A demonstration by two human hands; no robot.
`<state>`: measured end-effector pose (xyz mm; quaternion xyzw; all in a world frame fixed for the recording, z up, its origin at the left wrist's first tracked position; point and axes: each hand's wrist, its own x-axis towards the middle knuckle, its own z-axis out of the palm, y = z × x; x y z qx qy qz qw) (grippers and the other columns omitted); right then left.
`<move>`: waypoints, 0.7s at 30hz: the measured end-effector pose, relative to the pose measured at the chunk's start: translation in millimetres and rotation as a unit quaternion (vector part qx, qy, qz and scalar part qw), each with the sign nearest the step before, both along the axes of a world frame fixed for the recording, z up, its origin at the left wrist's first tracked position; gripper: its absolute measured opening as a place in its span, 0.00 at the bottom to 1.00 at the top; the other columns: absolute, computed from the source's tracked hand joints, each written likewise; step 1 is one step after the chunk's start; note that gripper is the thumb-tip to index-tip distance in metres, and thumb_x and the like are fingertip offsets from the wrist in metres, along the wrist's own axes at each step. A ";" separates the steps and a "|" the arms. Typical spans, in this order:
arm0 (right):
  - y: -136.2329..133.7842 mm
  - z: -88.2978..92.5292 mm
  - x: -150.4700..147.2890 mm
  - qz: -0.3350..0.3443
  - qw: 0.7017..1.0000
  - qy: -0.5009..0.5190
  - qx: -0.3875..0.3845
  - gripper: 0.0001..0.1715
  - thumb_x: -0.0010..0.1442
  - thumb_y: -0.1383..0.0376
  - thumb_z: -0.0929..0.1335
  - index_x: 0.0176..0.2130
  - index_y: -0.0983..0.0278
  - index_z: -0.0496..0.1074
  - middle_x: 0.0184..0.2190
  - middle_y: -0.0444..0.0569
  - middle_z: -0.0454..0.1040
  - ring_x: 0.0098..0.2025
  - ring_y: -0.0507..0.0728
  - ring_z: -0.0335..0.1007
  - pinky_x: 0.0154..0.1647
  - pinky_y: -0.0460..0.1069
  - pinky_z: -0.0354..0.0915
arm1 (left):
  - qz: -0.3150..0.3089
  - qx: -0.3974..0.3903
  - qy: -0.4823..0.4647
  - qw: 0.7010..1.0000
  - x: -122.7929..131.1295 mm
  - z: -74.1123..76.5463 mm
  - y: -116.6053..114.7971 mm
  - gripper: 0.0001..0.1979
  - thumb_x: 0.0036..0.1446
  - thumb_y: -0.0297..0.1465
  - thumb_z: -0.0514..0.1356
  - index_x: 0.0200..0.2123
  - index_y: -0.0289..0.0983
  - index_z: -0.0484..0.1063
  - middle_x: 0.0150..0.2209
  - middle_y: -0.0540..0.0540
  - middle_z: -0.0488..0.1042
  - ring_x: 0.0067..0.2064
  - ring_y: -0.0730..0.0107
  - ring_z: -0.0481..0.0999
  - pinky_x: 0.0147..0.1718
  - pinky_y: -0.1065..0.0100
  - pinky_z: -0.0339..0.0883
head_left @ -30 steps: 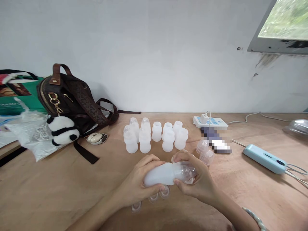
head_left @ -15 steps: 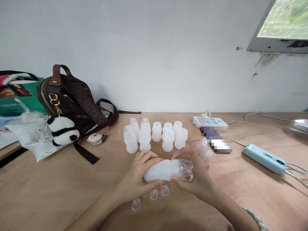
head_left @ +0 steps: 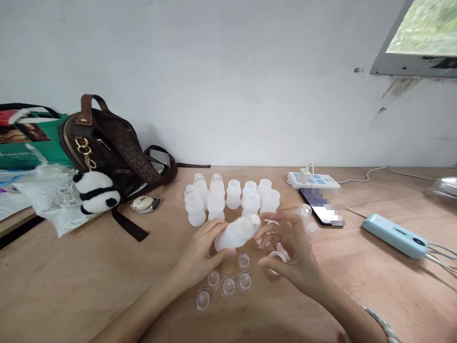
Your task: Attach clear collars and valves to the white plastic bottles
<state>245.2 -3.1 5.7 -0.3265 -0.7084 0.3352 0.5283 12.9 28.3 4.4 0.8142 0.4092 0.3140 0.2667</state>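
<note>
My left hand [head_left: 203,250] is closed around a frosted white baby bottle [head_left: 236,232]. The bottle tilts, with its blurred upper end pointing right and up. My right hand [head_left: 298,247] is open beside that end, its fingers spread; whether a fingertip touches the bottle I cannot tell. Below the bottle lie several clear nipples [head_left: 244,281] with round flanges. White rings [head_left: 277,263] lie under my right hand, partly hidden by its fingers. Beyond my hands stand white bottles with clear domed caps [head_left: 195,207] and open-necked white bottles [head_left: 233,194].
Clear domed caps [head_left: 305,212] stand right of my right hand, near a phone [head_left: 323,209] and a power strip [head_left: 314,181]. A light-blue device [head_left: 394,236] with cables lies farther right. At left are a dark backpack [head_left: 107,147], a panda plush [head_left: 96,193] and a watch [head_left: 156,204].
The bottle has swung from nearly level to tilted, its capped end rising and turning away. My right hand has let go of that end and spread its fingers. More nipples and rings show below.
</note>
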 end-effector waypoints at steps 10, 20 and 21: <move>1.8 2.6 5.0 -0.031 0.999 -0.008 0.007 0.24 0.61 0.64 0.72 0.52 0.53 0.59 0.48 0.49 0.71 0.37 0.55 0.73 0.35 0.53 0.72 | 0.056 -0.040 -0.010 0.998 4.6 -11.4 8.4 0.09 0.56 0.35 0.66 0.35 0.36 0.74 0.37 0.46 0.77 0.39 0.60 0.74 0.39 0.62 0.69; 9.0 11.5 16.2 -0.165 0.985 -0.008 0.041 0.03 0.66 0.64 0.65 0.43 0.59 0.66 0.33 0.46 0.74 0.33 0.55 0.74 0.33 0.51 0.71 | 0.036 0.040 -0.009 0.998 -29.1 4.3 -14.5 0.13 0.65 0.30 0.53 0.41 0.40 0.78 0.40 0.46 0.83 0.41 0.61 0.81 0.42 0.63 0.72; 10.0 11.9 17.6 -0.175 0.983 -0.013 0.048 0.02 0.66 0.64 0.65 0.41 0.59 0.67 0.32 0.46 0.74 0.33 0.55 0.74 0.32 0.51 0.71 | -0.005 0.036 -0.009 0.999 -30.4 4.9 -16.7 0.15 0.65 0.28 0.51 0.43 0.40 0.79 0.42 0.46 0.83 0.42 0.62 0.81 0.43 0.64 0.72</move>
